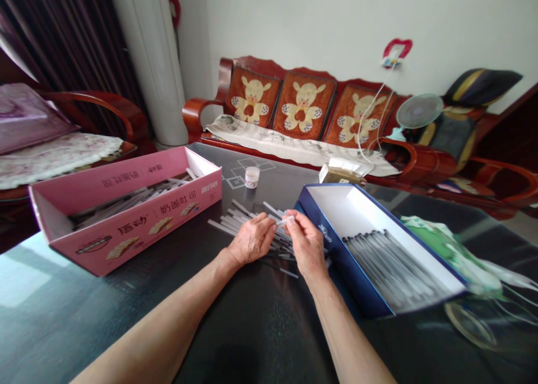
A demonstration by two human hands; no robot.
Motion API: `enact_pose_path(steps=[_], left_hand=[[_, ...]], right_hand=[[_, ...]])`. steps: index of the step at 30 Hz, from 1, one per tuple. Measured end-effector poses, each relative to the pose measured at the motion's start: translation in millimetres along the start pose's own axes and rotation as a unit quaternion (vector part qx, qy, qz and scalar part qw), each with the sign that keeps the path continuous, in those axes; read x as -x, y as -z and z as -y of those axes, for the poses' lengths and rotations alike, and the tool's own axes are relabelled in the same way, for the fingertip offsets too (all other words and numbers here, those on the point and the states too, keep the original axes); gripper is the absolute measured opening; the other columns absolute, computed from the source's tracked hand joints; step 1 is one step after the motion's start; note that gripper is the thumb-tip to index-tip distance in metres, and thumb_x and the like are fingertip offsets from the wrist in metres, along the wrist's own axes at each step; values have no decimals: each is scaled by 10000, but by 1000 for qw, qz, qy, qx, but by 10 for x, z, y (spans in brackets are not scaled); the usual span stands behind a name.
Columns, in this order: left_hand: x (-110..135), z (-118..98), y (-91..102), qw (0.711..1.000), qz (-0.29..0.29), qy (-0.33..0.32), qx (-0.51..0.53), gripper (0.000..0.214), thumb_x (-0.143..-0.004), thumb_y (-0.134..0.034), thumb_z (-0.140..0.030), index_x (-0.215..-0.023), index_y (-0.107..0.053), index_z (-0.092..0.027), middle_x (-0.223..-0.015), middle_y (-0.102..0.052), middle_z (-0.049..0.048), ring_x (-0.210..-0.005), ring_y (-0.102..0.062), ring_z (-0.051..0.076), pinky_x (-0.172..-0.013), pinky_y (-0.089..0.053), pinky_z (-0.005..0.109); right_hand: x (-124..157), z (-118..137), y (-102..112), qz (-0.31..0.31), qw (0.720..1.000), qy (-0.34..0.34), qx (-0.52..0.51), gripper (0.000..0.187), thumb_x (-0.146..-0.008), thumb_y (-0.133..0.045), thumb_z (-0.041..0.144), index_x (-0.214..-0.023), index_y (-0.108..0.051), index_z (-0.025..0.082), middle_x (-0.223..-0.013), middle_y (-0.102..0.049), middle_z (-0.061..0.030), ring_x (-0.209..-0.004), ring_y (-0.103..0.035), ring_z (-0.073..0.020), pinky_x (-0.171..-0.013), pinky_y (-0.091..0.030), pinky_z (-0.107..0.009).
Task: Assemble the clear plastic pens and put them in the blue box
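My left hand point(252, 239) rests on a loose pile of thin pale plastic sticks point(247, 221) on the dark table top, its fingertips reaching toward a short white tube point(286, 220). My right hand point(306, 244) pinches that tube between thumb and fingers. I cannot tell if my left fingers touch it. To the right, a blue-rimmed cardboard box point(370, 249) with a white inside holds rows of grey, dark-tipped sticks point(390, 266). On the left, an open pink cardboard box point(134, 216) printed with snack pictures holds more pale sticks point(126, 203).
A small white jar point(251, 177) stands on the glossy dark table point(256, 328), near a small brown packet point(340, 174). Behind the table is a red wooden bench point(252, 92) with bear cushions and newspaper. A fan point(419, 110) stands at right; green-and-white cloth point(445, 249) lies on the table.
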State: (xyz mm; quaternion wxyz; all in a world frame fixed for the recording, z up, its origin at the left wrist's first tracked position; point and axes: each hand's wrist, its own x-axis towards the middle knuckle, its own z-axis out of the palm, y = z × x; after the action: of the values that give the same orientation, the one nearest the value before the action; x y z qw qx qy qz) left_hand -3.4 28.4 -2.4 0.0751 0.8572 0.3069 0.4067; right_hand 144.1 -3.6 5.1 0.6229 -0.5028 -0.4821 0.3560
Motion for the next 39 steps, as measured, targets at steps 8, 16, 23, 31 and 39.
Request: enact_pose_path(steps=[8,16,23,31,39], left_hand=[[28,-43,-25,998,-24,20,-52,259,-954,-351,-235,-846,-575,-159,-769,-535,38,-686,-539,123,-639,-460,223],[25,24,-16,997,-17,-7,-69,244,-957,-367,-244,-1007,-587,-151,-840,-574,57,-762,-564,141,-684,-466,239],[28,144,-27,989,-76,3,-128,257,-932,-427,-233,-1109,-600,-163,-887,-599,76,-828,-522,199,-785,-439,354],[43,164,-22,994,-78,-55,-50,282,-915,-449,-176,-1171,-564,-156,-948,-591,84,-853,-506,188,-792,-457,336],[28,94,-27,991,-61,-109,-55,298,-899,-479,-156,-1188,-551,-162,-952,-604,87,-829,-528,180,-766,-480,324]], right_hand=[[33,-20,-89,-36,998,-15,-44,329,-758,-666,413,-987,-677,176,-889,-717,-29,-772,-663,-164,-777,-536,-301],[55,-28,-147,-52,994,-34,-94,315,-740,-667,401,-958,-631,176,-888,-698,-31,-775,-655,-151,-796,-528,-309],[-24,53,23,-95,991,70,66,282,-811,-562,357,-1032,-594,184,-893,-657,-36,-769,-647,-144,-739,-528,-288],[-35,492,275,123,890,194,393,193,-812,-568,201,-965,-683,214,-903,-633,-34,-811,-627,-153,-770,-488,-265],[0,608,337,169,833,191,491,118,-799,-582,171,-890,-649,205,-854,-653,-25,-797,-621,-148,-751,-455,-247]])
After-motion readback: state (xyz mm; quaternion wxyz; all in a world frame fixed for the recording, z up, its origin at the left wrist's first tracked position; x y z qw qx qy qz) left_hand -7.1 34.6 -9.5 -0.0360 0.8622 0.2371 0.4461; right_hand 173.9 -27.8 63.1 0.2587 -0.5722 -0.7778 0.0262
